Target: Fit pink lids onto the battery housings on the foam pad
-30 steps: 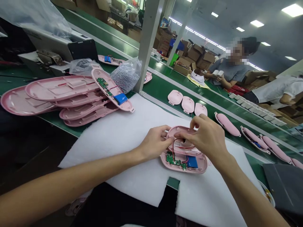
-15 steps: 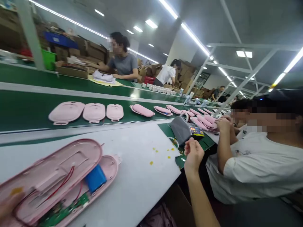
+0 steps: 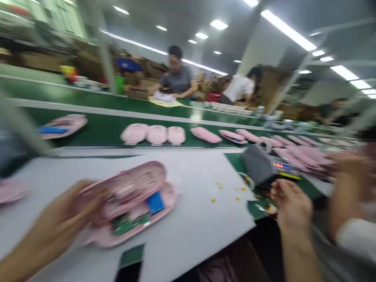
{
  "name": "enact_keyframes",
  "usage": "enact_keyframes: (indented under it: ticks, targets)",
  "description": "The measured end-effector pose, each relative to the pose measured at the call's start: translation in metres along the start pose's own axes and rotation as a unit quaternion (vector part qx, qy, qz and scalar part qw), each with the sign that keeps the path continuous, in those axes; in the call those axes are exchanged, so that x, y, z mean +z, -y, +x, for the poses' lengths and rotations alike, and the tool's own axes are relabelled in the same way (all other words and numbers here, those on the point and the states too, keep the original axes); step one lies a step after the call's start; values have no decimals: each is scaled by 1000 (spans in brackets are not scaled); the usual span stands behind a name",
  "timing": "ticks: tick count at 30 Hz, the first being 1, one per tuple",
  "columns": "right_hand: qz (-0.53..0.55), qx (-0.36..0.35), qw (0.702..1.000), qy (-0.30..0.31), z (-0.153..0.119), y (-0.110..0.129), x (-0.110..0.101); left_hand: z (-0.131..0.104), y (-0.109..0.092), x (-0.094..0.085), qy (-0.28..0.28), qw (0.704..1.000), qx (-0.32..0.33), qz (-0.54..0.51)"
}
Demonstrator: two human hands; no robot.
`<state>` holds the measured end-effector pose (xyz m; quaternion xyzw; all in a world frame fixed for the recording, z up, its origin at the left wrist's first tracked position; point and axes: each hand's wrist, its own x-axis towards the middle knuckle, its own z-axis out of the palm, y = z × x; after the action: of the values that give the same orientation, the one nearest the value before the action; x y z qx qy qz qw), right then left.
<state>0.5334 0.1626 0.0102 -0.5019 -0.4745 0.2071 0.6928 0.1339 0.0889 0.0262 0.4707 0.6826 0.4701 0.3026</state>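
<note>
The left hand curls around the near end of the open pink casing, its fingers closed on the raised upper shell. The picture is smeared by motion, so how firm that grip is cannot be told exactly. The casing lies on the white foam sheet that covers the desk, its two halves hinged apart like a shallow tray. Inside the lower half sit a blue battery and, just beside it toward the hand, a green circuit board.

The right hand hovers off the right edge of the foam sheet, well apart from the casing, with fingers loosely bent and nothing visibly held. It is near a dark grey device with a lit colour panel, which stands just beyond the sheet's right corner. Small yellow scraps are scattered on the sheet between the casing and that device.

Beyond the sheet runs a green conveyor belt carrying a row of closed pink casings. Farther along the belt to the right, more pink shells lie in a line. Across the belt a person in a grey shirt works at the far side, and at the right edge another person's arm shows, blurred.
</note>
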Motion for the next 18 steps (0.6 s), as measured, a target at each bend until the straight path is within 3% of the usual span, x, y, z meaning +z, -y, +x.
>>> enact_keyframes:
  ticks: [2,3,4,6,8,9,11,12,14,18]
  targets:
    - [31,-40,995,83,-37,35,45,-10,12,-18,-2,999,47,7]
    - [23,-96,979,179,-56,53,71,-13,17,-23,3,997,74,7]
    - [25,-173,943,283,-75,70,98,-14,21,-27,6,996,93,1]
    - [19,-348,829,437,-107,92,153,-15,28,-28,5,994,104,-31]
    - [-23,-497,713,493,-128,95,200,-15,33,-26,12,991,97,-93]
    - [-54,-548,671,497,-134,92,218,-15,35,-25,10,987,99,-125]
    - [-100,-598,619,499,-141,80,238,-16,40,-24,-7,980,111,-166]
    - [-108,-603,606,508,-143,75,241,-16,43,-25,-20,977,118,-178]
    - [-96,-567,614,541,-147,70,238,-18,48,-28,-37,972,130,-190]
    - [-60,-370,720,584,-160,74,226,-21,57,-32,-16,968,120,-219]
